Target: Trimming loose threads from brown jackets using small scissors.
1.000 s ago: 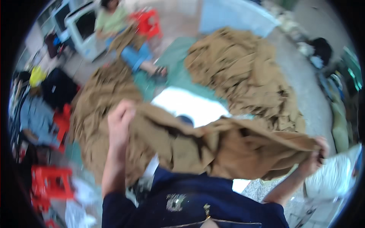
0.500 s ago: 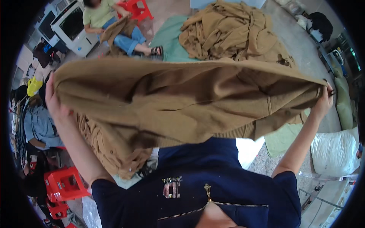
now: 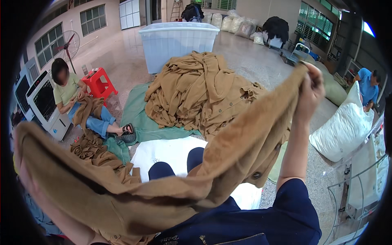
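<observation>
A brown knitted cardigan [image 3: 171, 192] hangs stretched between my raised hands, sagging in the middle over my lap. A dark round button shows on its lower right part. My right hand [image 3: 312, 87] is high at the right, its fingers closed around one end of the knit. At the far left my left hand [image 3: 26, 175] holds up the other end; the cloth hides most of its fingers. Beyond the cardigan lies a big heap of similar brown buttoned garments [image 3: 200, 87] on a green sheet [image 3: 136, 102].
A white plastic bin [image 3: 179, 41] stands behind the heap. At left a seated person [image 3: 67, 92] handles a brown garment beside a red stool [image 3: 98, 83]. A stuffed white sack [image 3: 343, 126] and another person in blue [image 3: 367, 83] are at right. More brown garments [image 3: 96, 153] lie at left.
The view has tilted up, showing more of the room. My right hand now stands higher than my left, and the cardigan, earlier spread wide and level, slants and sags between them.
</observation>
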`<state>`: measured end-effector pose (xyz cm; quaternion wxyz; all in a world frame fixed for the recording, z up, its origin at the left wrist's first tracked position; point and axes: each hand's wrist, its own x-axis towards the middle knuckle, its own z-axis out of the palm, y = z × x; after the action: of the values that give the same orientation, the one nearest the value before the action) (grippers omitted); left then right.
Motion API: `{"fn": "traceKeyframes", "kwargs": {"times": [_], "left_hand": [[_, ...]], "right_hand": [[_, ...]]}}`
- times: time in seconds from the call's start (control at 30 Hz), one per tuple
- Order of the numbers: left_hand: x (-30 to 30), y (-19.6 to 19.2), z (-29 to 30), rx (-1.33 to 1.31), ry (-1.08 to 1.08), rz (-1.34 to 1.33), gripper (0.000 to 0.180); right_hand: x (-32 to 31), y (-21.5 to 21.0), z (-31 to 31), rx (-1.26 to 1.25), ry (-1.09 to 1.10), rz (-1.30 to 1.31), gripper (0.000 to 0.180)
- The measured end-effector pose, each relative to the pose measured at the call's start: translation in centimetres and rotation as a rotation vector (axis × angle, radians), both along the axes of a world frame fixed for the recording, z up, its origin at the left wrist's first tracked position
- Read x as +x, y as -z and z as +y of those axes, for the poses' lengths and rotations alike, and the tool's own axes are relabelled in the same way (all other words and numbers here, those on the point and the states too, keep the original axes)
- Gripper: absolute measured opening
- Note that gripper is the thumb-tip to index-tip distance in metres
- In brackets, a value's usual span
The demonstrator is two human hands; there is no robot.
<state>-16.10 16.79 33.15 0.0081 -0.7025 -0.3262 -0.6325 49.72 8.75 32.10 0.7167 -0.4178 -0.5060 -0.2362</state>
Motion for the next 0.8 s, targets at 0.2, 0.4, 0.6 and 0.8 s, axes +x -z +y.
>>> {"fn": "traceKeyframes", "kwargs": {"times": [0.2,0.4,0.6,0.8], "left_hand": [[-2.9,13.5,12.7,-0.86,0.662,-0.944,0.032],[8.0,11.9,2.5,-0.976,0.631,-0.969,0.028],[21.5,13.9,-1.4,-1.074,0.725,-0.488,0.018],[24.5,23.1,-5.0,-1.141,0.7,-0.528,0.014]], "right_hand": [[11.7,10.6,5.7,-0.496,0.366,0.1,0.014],[0.2,10.2,3.4,-0.452,0.077,-0.172,0.021],[-14.2,11.7,2.7,-0.317,-0.643,-0.764,0.04],[-21.9,20.0,3.5,-0.347,-0.676,-0.806,0.027]]}}
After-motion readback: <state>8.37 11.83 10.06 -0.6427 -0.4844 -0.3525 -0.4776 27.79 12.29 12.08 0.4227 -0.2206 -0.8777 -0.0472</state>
